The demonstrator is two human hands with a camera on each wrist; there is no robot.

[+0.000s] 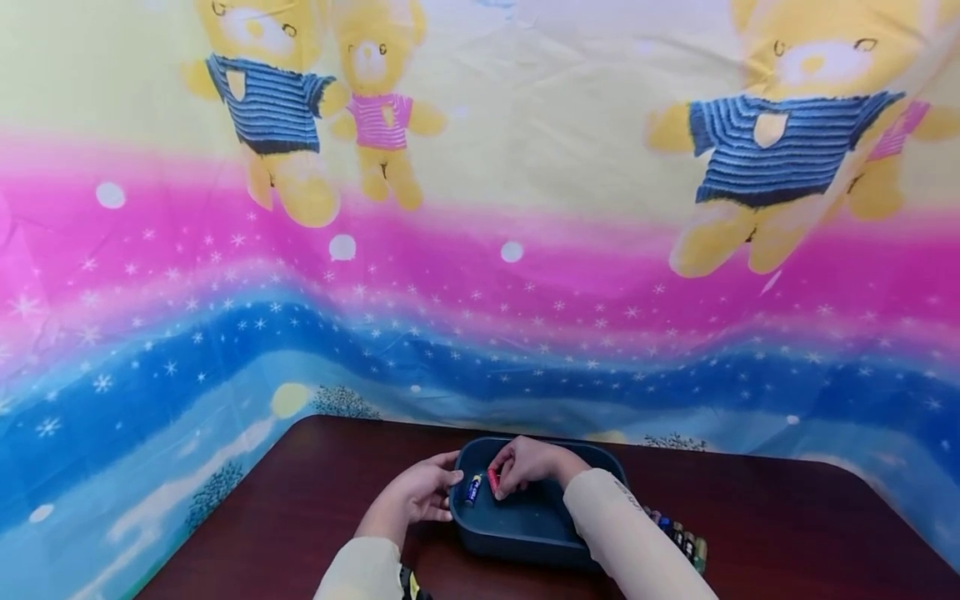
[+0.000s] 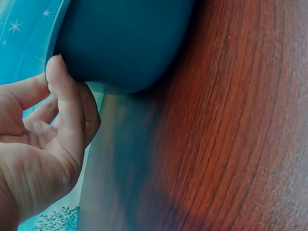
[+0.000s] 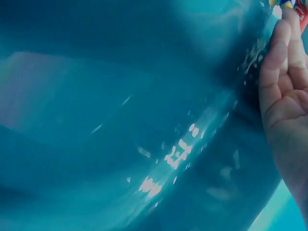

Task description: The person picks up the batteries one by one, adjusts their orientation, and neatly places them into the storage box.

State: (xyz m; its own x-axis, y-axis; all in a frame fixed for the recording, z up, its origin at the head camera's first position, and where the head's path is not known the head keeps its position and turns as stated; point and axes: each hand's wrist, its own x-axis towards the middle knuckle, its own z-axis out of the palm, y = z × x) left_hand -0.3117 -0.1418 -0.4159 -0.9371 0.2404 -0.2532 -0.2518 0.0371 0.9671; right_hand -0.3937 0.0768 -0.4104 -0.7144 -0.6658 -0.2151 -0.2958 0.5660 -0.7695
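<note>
A dark blue-green plastic box [image 1: 517,537] with rounded corners stands on the table. At its left end, my left hand [image 1: 423,487] holds the rim, thumb on top and fingers against the outer wall. The left wrist view shows the same hand [image 2: 53,130] at the box wall [image 2: 125,43]. Inside the box, my right hand [image 1: 528,462] pinches a red battery [image 1: 493,481] between thumb and fingers. Just left of it a blue battery [image 1: 472,490] lies on the box floor. The right wrist view catches the right hand [image 3: 288,91] and part of the red battery [image 3: 302,17] at the upper corner.
Several batteries [image 1: 688,543] lie in a row on the table to the right of the box, partly hidden by the right sleeve [image 1: 630,533]. The dark red-brown wooden table [image 1: 322,492] reaches back to a printed cloth [image 1: 480,275] with bears.
</note>
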